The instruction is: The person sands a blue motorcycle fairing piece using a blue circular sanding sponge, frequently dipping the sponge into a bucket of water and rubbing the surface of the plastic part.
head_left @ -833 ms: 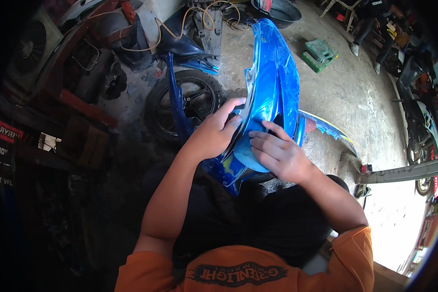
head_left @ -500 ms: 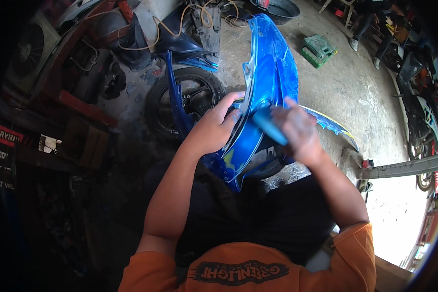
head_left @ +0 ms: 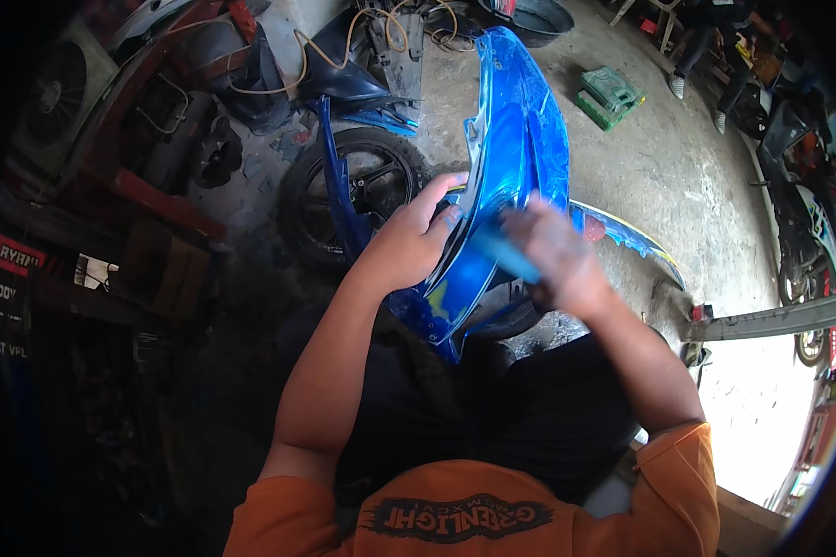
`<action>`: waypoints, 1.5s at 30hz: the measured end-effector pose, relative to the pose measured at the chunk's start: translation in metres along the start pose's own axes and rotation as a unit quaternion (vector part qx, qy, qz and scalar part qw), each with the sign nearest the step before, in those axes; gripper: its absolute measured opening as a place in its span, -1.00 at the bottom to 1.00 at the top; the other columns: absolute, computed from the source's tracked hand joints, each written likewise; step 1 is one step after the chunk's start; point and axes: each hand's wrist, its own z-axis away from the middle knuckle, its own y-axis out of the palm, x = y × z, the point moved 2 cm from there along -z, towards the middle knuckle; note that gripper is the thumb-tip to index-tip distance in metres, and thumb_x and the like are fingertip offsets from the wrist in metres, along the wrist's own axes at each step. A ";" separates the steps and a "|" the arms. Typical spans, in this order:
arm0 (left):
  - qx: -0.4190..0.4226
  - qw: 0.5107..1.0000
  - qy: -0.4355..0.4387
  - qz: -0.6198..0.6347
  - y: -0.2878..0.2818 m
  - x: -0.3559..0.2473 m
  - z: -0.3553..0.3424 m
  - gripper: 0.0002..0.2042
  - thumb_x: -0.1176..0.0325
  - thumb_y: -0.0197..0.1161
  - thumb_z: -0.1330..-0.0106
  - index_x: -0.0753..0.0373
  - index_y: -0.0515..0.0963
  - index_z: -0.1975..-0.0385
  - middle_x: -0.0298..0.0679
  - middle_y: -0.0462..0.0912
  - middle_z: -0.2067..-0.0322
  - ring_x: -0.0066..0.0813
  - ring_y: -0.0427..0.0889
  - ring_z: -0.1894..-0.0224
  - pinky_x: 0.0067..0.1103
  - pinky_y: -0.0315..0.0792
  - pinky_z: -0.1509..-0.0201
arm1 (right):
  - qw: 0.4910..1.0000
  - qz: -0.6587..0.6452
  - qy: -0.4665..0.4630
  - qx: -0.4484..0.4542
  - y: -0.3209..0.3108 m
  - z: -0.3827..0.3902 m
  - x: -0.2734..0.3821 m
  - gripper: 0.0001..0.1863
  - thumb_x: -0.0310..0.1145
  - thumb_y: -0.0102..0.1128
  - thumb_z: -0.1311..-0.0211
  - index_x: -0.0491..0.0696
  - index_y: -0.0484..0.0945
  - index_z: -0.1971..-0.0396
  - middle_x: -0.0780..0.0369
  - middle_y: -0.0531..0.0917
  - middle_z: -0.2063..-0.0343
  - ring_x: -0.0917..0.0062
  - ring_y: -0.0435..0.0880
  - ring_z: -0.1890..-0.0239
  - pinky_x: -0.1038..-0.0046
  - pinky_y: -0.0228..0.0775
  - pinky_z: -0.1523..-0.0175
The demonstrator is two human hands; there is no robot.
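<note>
A long blue motorcycle fairing panel (head_left: 508, 153), scuffed and dulled in places, stands tilted in front of me. My left hand (head_left: 413, 243) grips its left edge, fingers behind and thumb on the near side. Blurred by motion, my right hand (head_left: 559, 252) is closed on a light-blue pad (head_left: 504, 257) pressed against the panel's middle. The pad's exact kind is smeared. Beneath the panel's lower end, dark parts are mostly hidden by it.
A wheel with a black tyre (head_left: 311, 223) lies left of the panel, a narrow blue trim piece (head_left: 333, 176) over it. Another blue panel (head_left: 636, 237) extends right. Farther off are a green case (head_left: 610, 97), a black basin (head_left: 534, 20) and a person's legs (head_left: 692, 60).
My right hand and the light-blue pad have shifted slightly left across the panel, uncovering a reddish patch on the panel at right. My left hand keeps its place.
</note>
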 end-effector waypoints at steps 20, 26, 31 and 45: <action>0.020 0.999 -0.048 0.014 0.001 -0.010 -0.002 -0.56 0.41 0.07 -0.70 0.24 0.36 -0.52 0.02 0.60 -0.34 -0.24 0.58 -0.37 -0.36 0.36 -0.52 | 0.998 0.017 0.061 -0.026 -0.019 0.010 -0.024 -0.44 -0.61 0.39 0.27 -0.18 0.72 0.06 0.09 0.73 0.10 0.13 0.74 -0.15 -0.05 0.45 -0.55; 0.022 0.999 -0.044 0.009 0.002 -0.010 -0.005 -0.56 0.43 0.05 -0.70 0.28 0.36 -0.51 0.02 0.57 -0.38 -0.25 0.55 -0.41 -0.36 0.34 -0.55 | 0.999 -0.030 0.024 -0.001 -0.006 0.013 -0.012 -0.53 -0.52 0.37 0.26 -0.23 0.66 0.18 0.03 0.74 0.03 0.07 0.75 -0.17 0.00 0.40 -0.61; 0.012 0.999 -0.048 0.001 0.000 -0.009 -0.003 -0.56 0.43 0.06 -0.69 0.29 0.36 -0.51 0.02 0.55 -0.40 -0.25 0.51 -0.46 -0.36 0.32 -0.56 | 0.991 -0.062 -0.080 0.090 0.006 0.008 0.026 -0.65 -0.53 0.33 0.12 -0.21 0.66 0.21 0.05 0.75 0.03 0.10 0.77 -0.16 0.05 0.45 -0.58; 0.046 0.995 -0.085 0.004 -0.004 -0.016 -0.004 -0.56 0.43 0.06 -0.70 0.31 0.36 -0.51 0.00 0.54 -0.40 -0.28 0.49 -0.48 -0.38 0.31 -0.57 | 0.995 -0.015 0.088 -0.043 -0.002 0.008 -0.006 -0.69 -0.53 0.36 0.10 -0.19 0.63 0.25 0.03 0.75 0.06 0.12 0.78 -0.14 -0.01 0.47 -0.57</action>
